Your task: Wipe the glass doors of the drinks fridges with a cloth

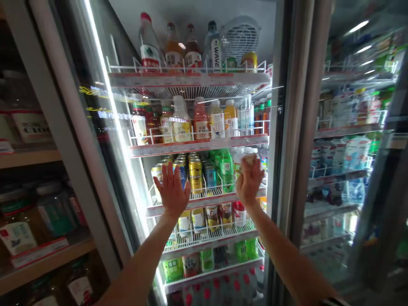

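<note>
Both my arms reach forward to the glass door (204,170) of a lit drinks fridge. My left hand (174,193) has its fingers spread and its palm toward the glass, in front of the row of cans; it appears to rest on the pane. To the right, my right hand (249,182) presses a pale, crumpled cloth (250,159) to the glass, fingers bent over it. This hand is slightly blurred. Behind it are a green bottle (226,170) and white-capped bottles, partly covered. A gold can (195,174) stands behind the glass between my hands.
White wire shelves (197,146) carry bottles, cans and cartons. A metal door frame (295,127) runs down the right side, with another glass-fronted fridge (344,170) beyond it. Wooden shelves (47,259) with jars and bottles stand at left. Yellow reflections (111,95) show on the glass.
</note>
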`<state>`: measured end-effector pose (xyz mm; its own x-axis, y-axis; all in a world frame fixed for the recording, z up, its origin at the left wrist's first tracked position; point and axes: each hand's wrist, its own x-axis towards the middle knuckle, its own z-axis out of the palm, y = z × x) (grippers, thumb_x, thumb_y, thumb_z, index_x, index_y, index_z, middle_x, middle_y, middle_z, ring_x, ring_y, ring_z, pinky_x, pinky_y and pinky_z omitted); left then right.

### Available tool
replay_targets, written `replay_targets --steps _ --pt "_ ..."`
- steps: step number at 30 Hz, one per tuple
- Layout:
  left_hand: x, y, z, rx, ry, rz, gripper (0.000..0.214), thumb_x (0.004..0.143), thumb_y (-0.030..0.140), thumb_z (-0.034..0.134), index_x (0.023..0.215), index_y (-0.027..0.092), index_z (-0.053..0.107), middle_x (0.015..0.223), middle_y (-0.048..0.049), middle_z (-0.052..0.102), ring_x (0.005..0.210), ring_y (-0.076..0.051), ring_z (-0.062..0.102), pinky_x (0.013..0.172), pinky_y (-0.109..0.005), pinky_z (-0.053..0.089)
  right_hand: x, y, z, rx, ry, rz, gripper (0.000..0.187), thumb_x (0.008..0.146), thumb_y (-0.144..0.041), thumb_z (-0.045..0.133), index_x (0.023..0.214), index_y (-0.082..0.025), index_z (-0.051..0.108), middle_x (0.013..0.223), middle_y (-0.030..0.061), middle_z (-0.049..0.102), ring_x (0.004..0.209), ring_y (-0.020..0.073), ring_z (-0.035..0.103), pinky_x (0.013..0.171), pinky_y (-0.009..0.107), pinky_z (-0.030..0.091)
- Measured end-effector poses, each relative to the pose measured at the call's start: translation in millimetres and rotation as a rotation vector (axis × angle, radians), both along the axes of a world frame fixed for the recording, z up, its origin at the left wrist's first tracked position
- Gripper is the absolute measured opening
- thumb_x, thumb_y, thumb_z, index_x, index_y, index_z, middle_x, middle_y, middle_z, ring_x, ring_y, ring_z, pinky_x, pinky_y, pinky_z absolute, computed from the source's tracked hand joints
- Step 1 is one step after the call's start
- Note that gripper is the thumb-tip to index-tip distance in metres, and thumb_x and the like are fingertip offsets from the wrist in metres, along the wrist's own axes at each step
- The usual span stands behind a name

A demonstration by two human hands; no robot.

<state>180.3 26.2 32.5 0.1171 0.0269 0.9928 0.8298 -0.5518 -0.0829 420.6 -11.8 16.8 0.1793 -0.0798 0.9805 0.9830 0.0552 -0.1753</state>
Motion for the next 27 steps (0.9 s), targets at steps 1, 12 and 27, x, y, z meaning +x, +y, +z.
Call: replay_targets --steps 1,12,27 --pt "0.9 -0.1 -0.2 -0.002 -0.008 -0.001 0.066 0.090 0.033 0.045 0.146 0.016 0.016 0.151 -0.0163 0.021 0.142 -0.026 0.007 0.113 -0.054 -0.001 -13.5 0.3 -1.5 -0.041 -0.104 0.038 0.055 0.087 -0.021 0.041 0.141 -0.030 0.035 0.152 0.0091 0.026 0.139 0.0279 0.026 0.107 0.058 0.025" --pt "-1.2 -1.6 -2.1 -0.046 0.011 0.001 0.067 0.091 0.037 0.043 0.147 0.019 0.011 0.152 -0.0144 0.018 0.142 -0.027 0.009 0.114 -0.054 0.001 36.5 -0.7 10.9 0.050 0.135 -0.082 0.051 0.088 -0.024 0.036 0.138 -0.017 0.040 0.145 0.0188 0.037 0.135 0.0313 0.032 0.102 0.061 0.028" --pt "-5.8 -8.8 -2.5 -0.054 0.071 0.073 0.066 0.091 0.032 0.042 0.147 0.015 0.011 0.150 -0.0151 0.022 0.142 -0.025 0.008 0.115 -0.050 0.004 -9.1 7.2 28.0 0.053 0.038 0.003 0.054 0.089 -0.023 0.035 0.142 -0.018 0.032 0.147 0.0149 0.035 0.139 0.0270 0.025 0.108 0.055 0.021"
